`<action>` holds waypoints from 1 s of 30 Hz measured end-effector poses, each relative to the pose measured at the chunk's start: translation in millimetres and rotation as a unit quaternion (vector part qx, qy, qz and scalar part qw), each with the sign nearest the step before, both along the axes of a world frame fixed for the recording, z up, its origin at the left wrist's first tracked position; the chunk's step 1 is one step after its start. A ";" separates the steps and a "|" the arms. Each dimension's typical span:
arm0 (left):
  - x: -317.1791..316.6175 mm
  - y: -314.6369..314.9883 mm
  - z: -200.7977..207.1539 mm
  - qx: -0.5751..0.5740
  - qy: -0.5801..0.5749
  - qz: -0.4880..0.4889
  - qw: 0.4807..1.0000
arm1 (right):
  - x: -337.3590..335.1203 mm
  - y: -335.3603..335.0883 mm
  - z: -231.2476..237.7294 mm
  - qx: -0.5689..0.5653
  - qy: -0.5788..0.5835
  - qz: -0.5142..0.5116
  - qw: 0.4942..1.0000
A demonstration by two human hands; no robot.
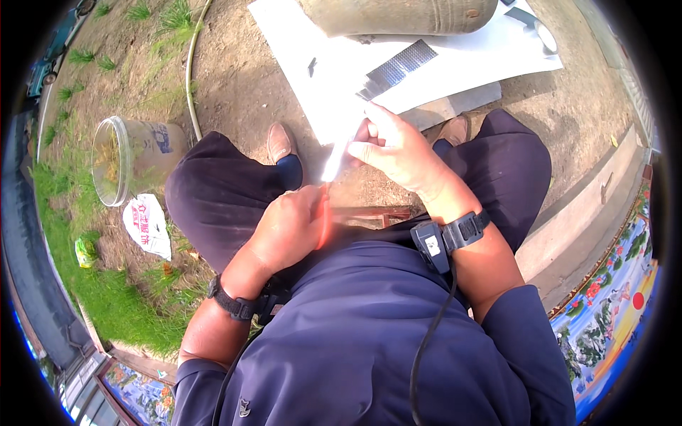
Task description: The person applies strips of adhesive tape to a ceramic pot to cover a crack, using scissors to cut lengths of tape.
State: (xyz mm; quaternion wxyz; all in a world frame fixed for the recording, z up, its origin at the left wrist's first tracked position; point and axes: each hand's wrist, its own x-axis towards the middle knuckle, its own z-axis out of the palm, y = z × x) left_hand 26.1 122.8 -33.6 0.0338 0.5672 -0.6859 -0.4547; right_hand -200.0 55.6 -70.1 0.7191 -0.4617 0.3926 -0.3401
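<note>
My left hand (288,219) is closed around the lower end of a slim object with an orange-red edge (326,216). Its bright upper part (332,163) glares too strongly to tell its kind. The fingers of my right hand (398,153) are bent together at the upper end of this bright part, thumb toward my left hand. Just beyond my right fingertips lies a black textured strip (403,67) on a white sheet (291,50). From here I cannot tell whether the fingertips touch the strip. Both hands are above the ground between my knees.
A large rounded tan vessel (405,15) lies on the white sheet, with a roll of tape (545,38) at its right. On my left are a clear bucket (145,153), a white plastic bag (147,226) and a hose (190,71). A concrete curb (590,206) runs along the right.
</note>
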 end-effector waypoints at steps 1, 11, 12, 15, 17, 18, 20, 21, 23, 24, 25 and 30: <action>-0.7 0.0 0.7 -0.018 0.000 -0.002 1.000 | -0.1 0.1 -0.2 -0.005 0.009 0.005 1.000; -2.1 0.6 -2.1 -0.043 0.016 -0.001 0.999 | 3.8 2.0 -3.7 -0.033 0.058 0.013 0.998; -1.4 0.9 -4.1 -0.035 0.022 0.002 0.999 | 4.7 2.9 -6.6 -0.035 0.048 -0.008 0.998; -0.5 0.9 -6.0 -0.020 0.028 0.003 0.999 | 3.9 2.1 -4.3 -0.031 0.044 -0.013 0.998; 0.4 1.3 -7.8 -0.014 0.028 0.001 0.999 | 3.5 1.8 -2.8 -0.026 0.050 0.004 0.998; 1.5 2.1 -10.4 -0.008 0.032 0.003 0.999 | 3.7 2.0 -2.7 -0.024 0.046 0.001 0.999; 3.2 3.3 -14.7 -0.003 0.036 0.005 0.999 | 3.5 2.0 -2.8 -0.022 0.043 -0.002 0.999; 3.9 3.8 -16.4 0.001 0.037 0.005 0.999 | 3.3 1.6 -3.0 -0.024 0.051 0.001 0.998; 4.4 4.2 -17.0 0.005 0.037 0.006 0.999 | 2.7 0.9 -4.2 -0.027 0.060 0.005 0.998; 4.4 4.4 -16.9 -0.002 0.046 0.008 0.999 | 2.3 0.5 -5.4 -0.031 0.067 0.009 0.997; 4.5 4.4 -16.7 -0.009 0.055 0.011 0.998 | 2.2 0.2 -5.9 -0.036 0.073 0.013 0.997; -2.4 -1.9 1.4 -0.024 -0.019 -0.002 1.000 | 4.4 2.9 -1.8 -0.054 0.080 0.027 0.995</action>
